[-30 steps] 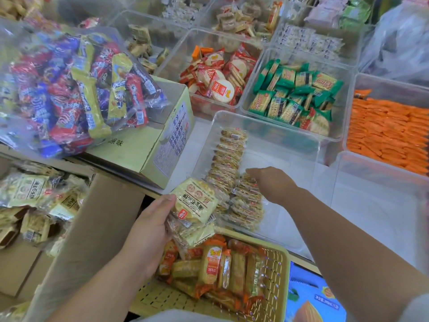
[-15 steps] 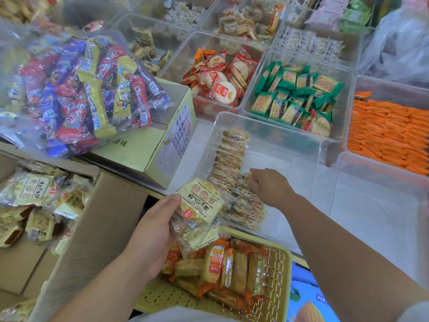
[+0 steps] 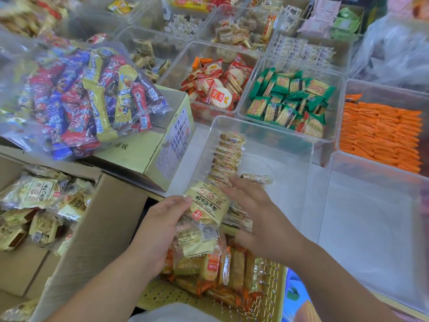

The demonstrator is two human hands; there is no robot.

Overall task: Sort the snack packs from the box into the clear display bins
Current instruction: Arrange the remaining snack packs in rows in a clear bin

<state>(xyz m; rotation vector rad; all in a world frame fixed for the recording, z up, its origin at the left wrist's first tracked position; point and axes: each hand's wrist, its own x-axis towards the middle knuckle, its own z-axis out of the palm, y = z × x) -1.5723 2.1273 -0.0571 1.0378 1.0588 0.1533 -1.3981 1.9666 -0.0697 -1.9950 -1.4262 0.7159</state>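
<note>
One left hand (image 3: 160,231), one right hand (image 3: 262,226), one bundle of pale packs (image 3: 206,205) in the left, one yellow basket (image 3: 157,296) beneath both, one brown box (image 3: 99,228) left of them.

Retail snack shop: clear display bins (image 3: 262,126) of wrapped snacks from 10 to 3 o'clock, stock cartons (image 3: 148,147) at 9 o'clock.

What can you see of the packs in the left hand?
The stack of packs is pale yellow, glossy plastic wrap with red print, biscuits showing through clear parts. The left hand grips it from the left, above the yellow basket. The right hand, fingers spread, is beside it; contact unclear.
</note>
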